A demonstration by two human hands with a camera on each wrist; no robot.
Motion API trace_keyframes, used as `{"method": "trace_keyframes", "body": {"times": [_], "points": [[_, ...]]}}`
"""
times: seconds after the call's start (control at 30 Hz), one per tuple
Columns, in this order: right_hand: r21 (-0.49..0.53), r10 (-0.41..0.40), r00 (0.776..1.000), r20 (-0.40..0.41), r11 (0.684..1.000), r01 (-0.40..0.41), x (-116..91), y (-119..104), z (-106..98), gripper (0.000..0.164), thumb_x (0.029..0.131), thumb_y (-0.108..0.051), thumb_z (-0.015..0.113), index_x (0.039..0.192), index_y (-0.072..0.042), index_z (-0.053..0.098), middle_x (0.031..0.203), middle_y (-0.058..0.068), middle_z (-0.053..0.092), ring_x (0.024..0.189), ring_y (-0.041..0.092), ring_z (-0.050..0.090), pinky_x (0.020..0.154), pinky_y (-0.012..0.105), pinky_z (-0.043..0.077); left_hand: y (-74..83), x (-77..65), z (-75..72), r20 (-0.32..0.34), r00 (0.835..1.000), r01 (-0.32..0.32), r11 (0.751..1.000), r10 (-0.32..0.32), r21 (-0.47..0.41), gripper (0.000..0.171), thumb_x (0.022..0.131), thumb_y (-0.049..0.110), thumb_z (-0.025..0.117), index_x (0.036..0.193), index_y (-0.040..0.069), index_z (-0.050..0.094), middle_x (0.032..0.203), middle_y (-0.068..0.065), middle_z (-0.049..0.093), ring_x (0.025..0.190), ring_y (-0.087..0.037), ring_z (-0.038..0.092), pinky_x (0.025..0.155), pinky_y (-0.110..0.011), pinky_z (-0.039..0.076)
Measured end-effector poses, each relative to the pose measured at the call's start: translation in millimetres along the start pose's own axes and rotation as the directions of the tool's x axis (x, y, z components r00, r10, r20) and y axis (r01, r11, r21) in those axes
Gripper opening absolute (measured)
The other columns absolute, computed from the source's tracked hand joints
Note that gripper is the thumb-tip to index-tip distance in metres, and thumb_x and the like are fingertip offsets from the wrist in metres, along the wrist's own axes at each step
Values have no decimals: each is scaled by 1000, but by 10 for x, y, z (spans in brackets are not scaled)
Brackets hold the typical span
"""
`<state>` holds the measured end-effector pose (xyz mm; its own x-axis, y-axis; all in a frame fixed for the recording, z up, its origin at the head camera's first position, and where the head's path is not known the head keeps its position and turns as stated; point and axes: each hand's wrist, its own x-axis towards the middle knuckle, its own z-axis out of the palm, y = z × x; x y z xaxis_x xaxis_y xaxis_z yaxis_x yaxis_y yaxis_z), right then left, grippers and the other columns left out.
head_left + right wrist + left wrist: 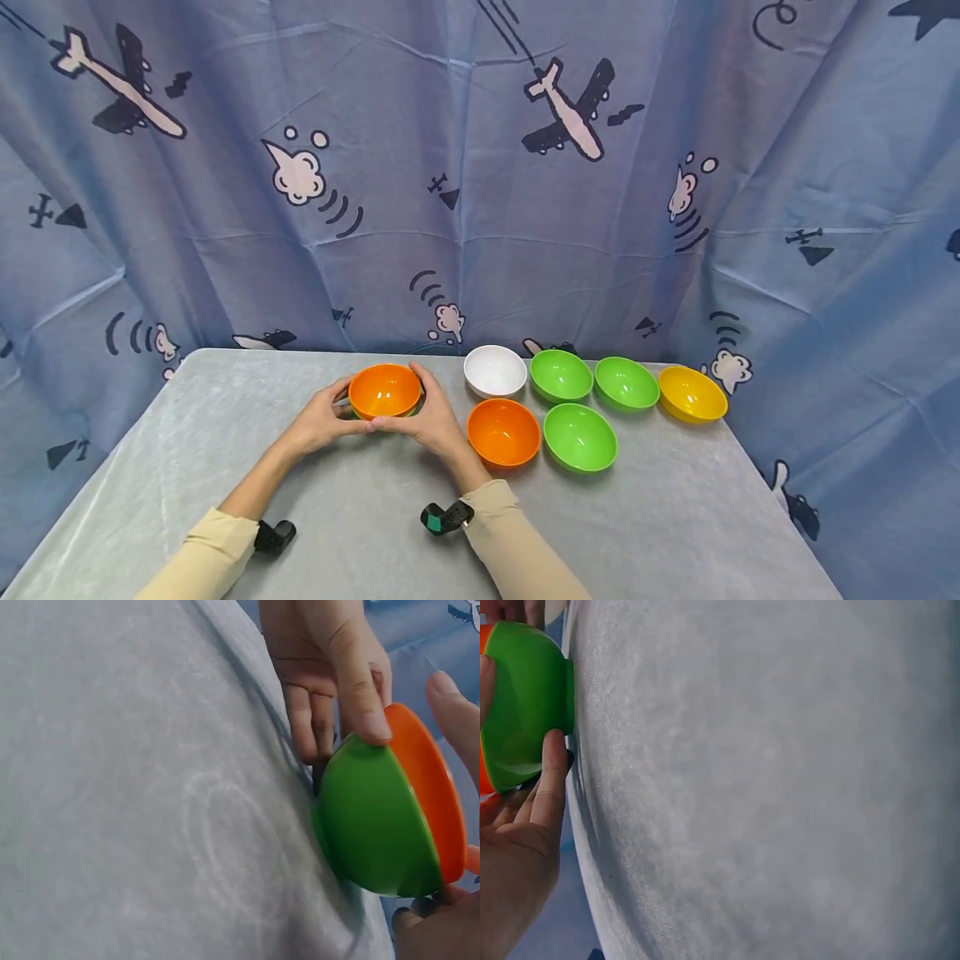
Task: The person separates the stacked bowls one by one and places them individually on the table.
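Note:
An orange bowl (385, 388) sits nested inside a green bowl (367, 817), the pair at the left part of the table. My left hand (324, 419) grips the stack from the left, thumb along the near side and fingers curving round behind. From the right, my right hand (433, 419) holds it too, its index finger up at the far rim and its thumb meeting the left thumb in front. In the left wrist view the green bowl's base stands close over the grey tabletop. Only a sliver of green shows in the head view.
To the right stand a white bowl (495, 372), a second orange bowl (503, 432), several green bowls (580, 437) and a yellow bowl (692, 394) near the table's right edge. Behind the grey table (360, 533) hangs a blue curtain (405, 167) printed with airplanes.

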<state>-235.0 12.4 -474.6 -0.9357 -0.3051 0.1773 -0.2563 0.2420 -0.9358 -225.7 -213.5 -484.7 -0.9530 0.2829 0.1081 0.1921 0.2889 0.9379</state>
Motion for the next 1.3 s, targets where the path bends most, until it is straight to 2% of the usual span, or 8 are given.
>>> {"method": "trace_keyframes", "body": {"times": [0.3, 0.47, 0.63, 0.77, 0.87, 1.07, 1.3], "points": [[42, 40, 999, -21, 998, -40, 35, 102, 79, 106, 77, -26, 92, 159, -3, 28, 151, 11, 44, 132, 25, 48, 109, 43, 41, 17, 2, 6, 19, 1000, -8, 1000, 8, -3, 86, 85, 4, 83, 154, -7, 32, 149, -33, 39, 125, -51, 52, 95, -48, 51], [47, 41, 998, -38, 998, -39, 56, 137, 94, 100, 77, -24, 92, 155, -3, 34, 145, 8, 50, 127, 23, 51, 106, 43, 43, 18, 5, 3, 14, 1000, 12, 1000, -11, -9, 87, 85, 4, 84, 154, -7, 32, 149, -33, 38, 125, -50, 52, 93, -43, 53], [61, 10, 999, -40, 998, -8, 71, 151, 91, 96, 75, -25, 94, 152, -7, 40, 139, 4, 53, 123, 20, 53, 104, 40, 45, 30, 0, -8, 15, 1000, 6, 1000, -6, 8, 86, 85, 6, 84, 153, -6, 34, 149, -32, 39, 123, -50, 54, 94, -45, 53], [58, -48, 998, -50, 997, 50, 94, 141, 91, 93, 74, -23, 94, 150, -10, 41, 138, 2, 54, 122, 18, 54, 103, 38, 46, 35, -7, -12, 21, 1000, -12, 1000, 12, 0, 84, 86, 7, 84, 153, -5, 35, 149, -32, 40, 123, -50, 54, 96, -49, 51], [53, -94, 994, -60, 994, 97, 116, 86, 86, 92, 73, -22, 94, 149, -12, 43, 138, 1, 55, 122, 17, 54, 103, 36, 46, 28, -14, -7, 17, 999, -28, 999, 28, -16, 82, 86, 6, 83, 152, -6, 36, 147, -30, 43, 126, -48, 53, 99, -49, 49], [25, -105, 992, -72, 994, 108, 140, -141, 17, 96, 72, -24, 95, 152, -13, 41, 139, -1, 54, 123, 16, 52, 103, 35, 46, 29, -29, 19, -1, 999, -53, 999, 53, 8, 81, 85, 6, 84, 150, -6, 38, 143, -28, 47, 128, -44, 51, 102, -52, 45], [76, -211, 977, -20, 974, 212, 178, -414, -153, 99, 73, -15, 93, 153, -6, 36, 139, 4, 52, 122, 18, 54, 103, 34, 46, 76, -26, 49, -22, 997, -68, 997, 69, 43, 86, 84, 10, 85, 152, -1, 35, 149, -27, 41, 123, -48, 53, 100, -61, 44]]}}
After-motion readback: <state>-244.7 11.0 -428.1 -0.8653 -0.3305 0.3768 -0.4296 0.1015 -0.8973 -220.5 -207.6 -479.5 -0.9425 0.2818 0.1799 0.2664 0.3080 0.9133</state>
